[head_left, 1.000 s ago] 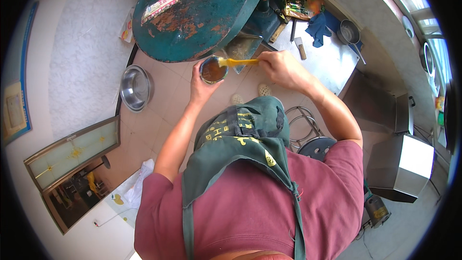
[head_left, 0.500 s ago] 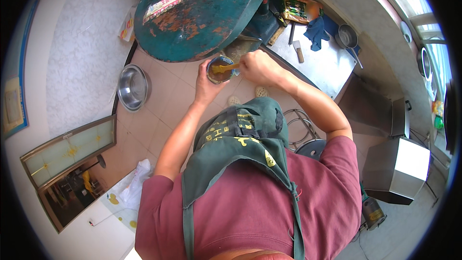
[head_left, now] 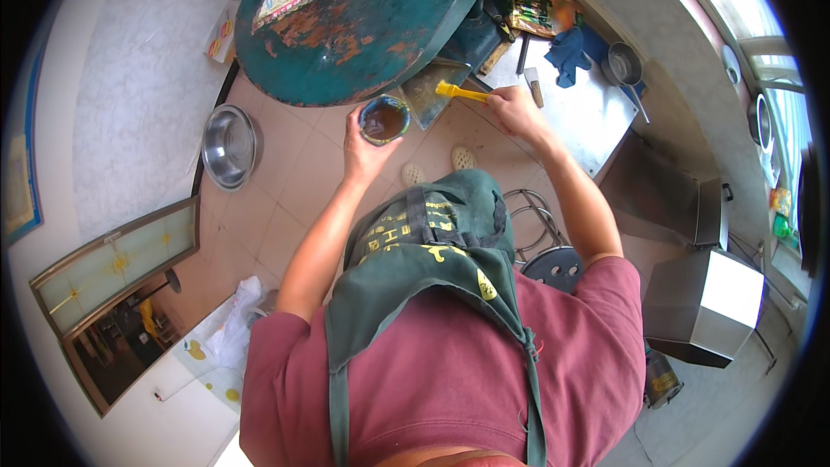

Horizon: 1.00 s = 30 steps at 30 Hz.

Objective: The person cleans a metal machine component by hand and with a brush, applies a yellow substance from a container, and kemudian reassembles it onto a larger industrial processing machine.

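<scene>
My left hand (head_left: 367,156) grips a round cup (head_left: 364,121) with a blue-patterned rim, and brownish liquid shows inside it. To the right, my right hand (head_left: 516,112) is closed round the handle of a yellow brush (head_left: 463,92). The brush head points left, clear of the cup, over a flat metal chute or tray (head_left: 422,97). Just beyond the cup is the large dark green machine cover (head_left: 333,35), its paint worn and a printed strip stuck on top.
A steel basin (head_left: 229,147) stands on the floor at left. On the metal-topped table (head_left: 596,112) at right lie a scraper (head_left: 533,86), a blue cloth (head_left: 567,56) and a saucepan (head_left: 622,65). A round stool (head_left: 553,268) is by my right side.
The yellow brush has come out of the cup as my right hand moved right. My left hand and the cup have shifted slightly left.
</scene>
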Each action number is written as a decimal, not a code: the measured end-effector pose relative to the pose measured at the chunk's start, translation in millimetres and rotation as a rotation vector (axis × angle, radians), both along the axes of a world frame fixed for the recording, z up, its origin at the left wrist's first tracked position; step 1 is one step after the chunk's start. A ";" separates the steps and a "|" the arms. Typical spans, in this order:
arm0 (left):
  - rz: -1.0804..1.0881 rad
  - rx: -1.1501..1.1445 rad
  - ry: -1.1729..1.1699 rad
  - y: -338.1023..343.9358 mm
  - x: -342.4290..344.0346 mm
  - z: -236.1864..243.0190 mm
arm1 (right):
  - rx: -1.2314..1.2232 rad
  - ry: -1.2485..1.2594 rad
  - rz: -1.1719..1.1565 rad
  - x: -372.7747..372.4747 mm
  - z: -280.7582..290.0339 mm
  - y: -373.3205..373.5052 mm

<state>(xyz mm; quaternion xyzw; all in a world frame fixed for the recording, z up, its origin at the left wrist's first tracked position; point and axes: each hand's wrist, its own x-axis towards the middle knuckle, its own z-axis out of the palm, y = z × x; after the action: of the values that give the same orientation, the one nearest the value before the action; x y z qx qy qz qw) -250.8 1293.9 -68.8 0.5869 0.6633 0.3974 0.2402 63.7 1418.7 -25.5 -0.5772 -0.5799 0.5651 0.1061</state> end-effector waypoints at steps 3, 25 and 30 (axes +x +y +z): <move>0.018 0.003 -0.054 -7.0 -7.8 1.9 | 0.050 -0.071 -0.009 -25.0 -30.1 -3.8; 0.146 0.001 -0.206 -46.5 -29.1 36.3 | 0.202 -0.141 0.223 -71.0 -64.5 17.0; 0.172 0.038 -0.219 -54.9 -29.8 44.1 | 0.211 -0.226 0.207 -47.3 -25.0 26.1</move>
<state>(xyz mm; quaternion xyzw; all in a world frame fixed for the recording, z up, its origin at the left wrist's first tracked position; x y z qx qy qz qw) -280.6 1239.0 -24.7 0.4857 0.6731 0.4908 0.2649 16.3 1444.8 -50.5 -0.5600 -0.7002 0.4409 0.0416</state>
